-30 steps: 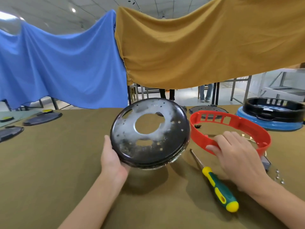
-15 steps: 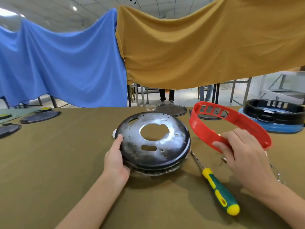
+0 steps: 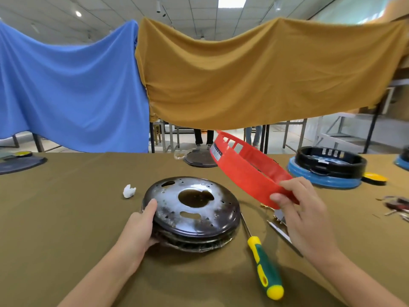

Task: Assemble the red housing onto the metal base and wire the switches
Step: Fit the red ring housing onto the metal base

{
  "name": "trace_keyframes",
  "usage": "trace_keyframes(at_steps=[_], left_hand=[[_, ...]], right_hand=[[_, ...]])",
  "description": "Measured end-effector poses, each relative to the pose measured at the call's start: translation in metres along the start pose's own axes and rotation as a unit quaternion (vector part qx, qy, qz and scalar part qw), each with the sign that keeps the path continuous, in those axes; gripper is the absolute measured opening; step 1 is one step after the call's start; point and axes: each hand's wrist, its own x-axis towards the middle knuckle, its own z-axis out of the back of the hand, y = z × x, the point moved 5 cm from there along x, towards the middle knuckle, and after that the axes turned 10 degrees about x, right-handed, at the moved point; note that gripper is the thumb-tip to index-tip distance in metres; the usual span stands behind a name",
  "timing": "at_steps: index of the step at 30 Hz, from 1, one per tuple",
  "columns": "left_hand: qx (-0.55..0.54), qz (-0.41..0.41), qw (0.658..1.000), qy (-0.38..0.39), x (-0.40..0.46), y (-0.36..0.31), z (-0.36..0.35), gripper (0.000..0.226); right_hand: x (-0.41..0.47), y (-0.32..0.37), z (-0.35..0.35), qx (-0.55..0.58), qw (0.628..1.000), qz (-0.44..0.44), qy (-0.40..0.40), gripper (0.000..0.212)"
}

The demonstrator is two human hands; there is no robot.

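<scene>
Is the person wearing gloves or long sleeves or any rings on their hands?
No. The left hand and the right hand are both bare, with no gloves, rings, watch or bracelets showing. Both forearms are uncovered as far as the picture's lower edge, so no sleeves are visible. The fingernails look short and plain.

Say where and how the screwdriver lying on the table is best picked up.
Grip the screwdriver by its thick green and yellow handle, coming from above with the right hand, the nearer one. It lies flat on the table, handle towards the person, thin shaft pointing away beside the metal base. That hand now holds the red housing, so it would probably have to set that down first.
</scene>
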Motion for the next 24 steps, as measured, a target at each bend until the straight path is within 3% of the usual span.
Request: trace_keyframes(at_steps=[3, 5, 9, 11, 13, 15, 19, 22, 24], left_hand=[[0.126, -0.025, 0.991, -0.037, 0.003, 0.004, 0.004, 0.045], [0.211, -0.055, 0.973, -0.081, 0.0, 0.0, 0.008, 0.036], [0.351, -0.09, 0.925, -0.117, -0.004, -0.008, 0.008, 0.025], [0.381, -0.109, 0.911, -0.117, -0.008, -0.011, 0.005, 0.023], [0.403, -0.109, 0.901, -0.114, -0.011, -0.011, 0.003, 0.035], [0.439, -0.13, 0.878, -0.141, -0.02, -0.016, 0.001, 0.05], [0.414, -0.24, 0.866, -0.142, -0.04, -0.03, -0.011, 0.04], [0.352, -0.295, 0.884, -0.086, -0.052, -0.035, -0.024, 0.064], [0.263, -0.331, 0.905, -0.037, -0.061, -0.039, -0.031, 0.064]], right_hand=[[0.0, -0.009, 0.004, 0.067, 0.995, -0.061, -0.031, 0.015], [0.0, -0.014, 0.004, 0.202, 0.967, -0.14, -0.075, 0.027], [0.007, -0.03, 0.01, 0.365, 0.87, -0.285, -0.168, 0.029], [0.006, -0.043, 0.009, 0.472, 0.784, -0.348, -0.202, 0.027], [0.002, -0.05, 0.003, 0.542, 0.698, -0.416, -0.213, 0.026], [-0.003, -0.051, -0.003, 0.569, 0.651, -0.453, -0.218, 0.026], [-0.005, -0.04, -0.017, 0.612, 0.609, -0.461, -0.207, 0.03], [-0.009, -0.036, -0.03, 0.625, 0.589, -0.48, -0.182, 0.034], [-0.016, -0.033, -0.04, 0.62, 0.588, -0.497, -0.15, 0.035]])
